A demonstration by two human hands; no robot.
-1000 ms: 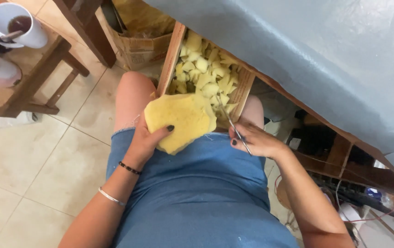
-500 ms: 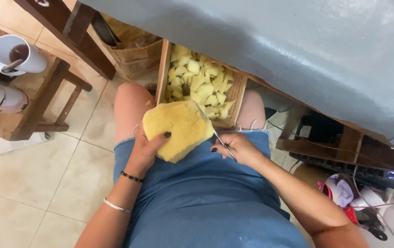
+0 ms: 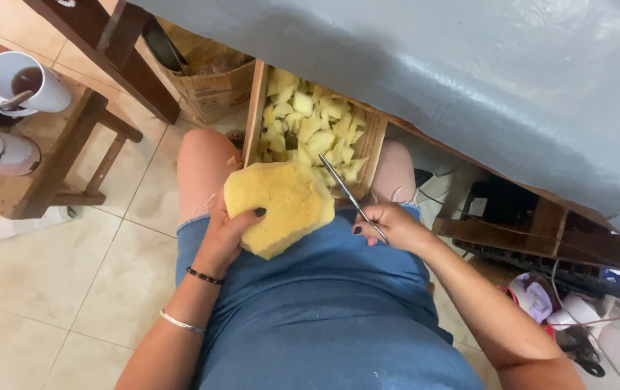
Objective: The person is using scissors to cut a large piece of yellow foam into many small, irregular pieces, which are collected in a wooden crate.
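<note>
— Since before, scissors (image 3: 351, 196) swung off the yellow foam slab (image 3: 279, 206); blades probably shut, handles hidden.
— Left hand (image 3: 227, 235)?
— Fingers clamp the slab over the lap. Box of foam scraps (image 3: 310, 126) behind, table (image 3: 469, 79) covering it. Right hand (image 3: 393, 225) grips scissors, pointing up-left.

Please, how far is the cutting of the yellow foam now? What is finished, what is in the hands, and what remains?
Done: the cardboard box between the knees already holds many small yellow foam pieces. In hand: the left hand holds a large yellow foam slab on the lap; the right hand holds metal scissors, blades beside the slab's edge. Left: most of this slab looks uncut.
</note>
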